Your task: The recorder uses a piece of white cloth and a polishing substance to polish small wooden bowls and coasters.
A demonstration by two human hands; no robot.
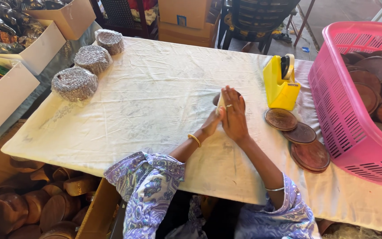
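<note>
A white cloth [155, 97] covers the table, with boxes and chairs beyond its far edge. Near the middle, the right hand [234, 116] lies flat, fingers together, pressing down on a dark round disc [216, 98] that shows only at its edge; a ring sits on one finger. The left hand [212, 123] comes in just beside it, touching the disc's near side; whether its fingers are closed or apart cannot be told. A yellow tape dispenser [281, 82] stands to the right, near the hands. Three brown discs [301, 135] lie overlapping by it, and a pink basket [345, 115] holds more. Three glittery wrapped rounds [93, 59] line the far left edge.
</note>
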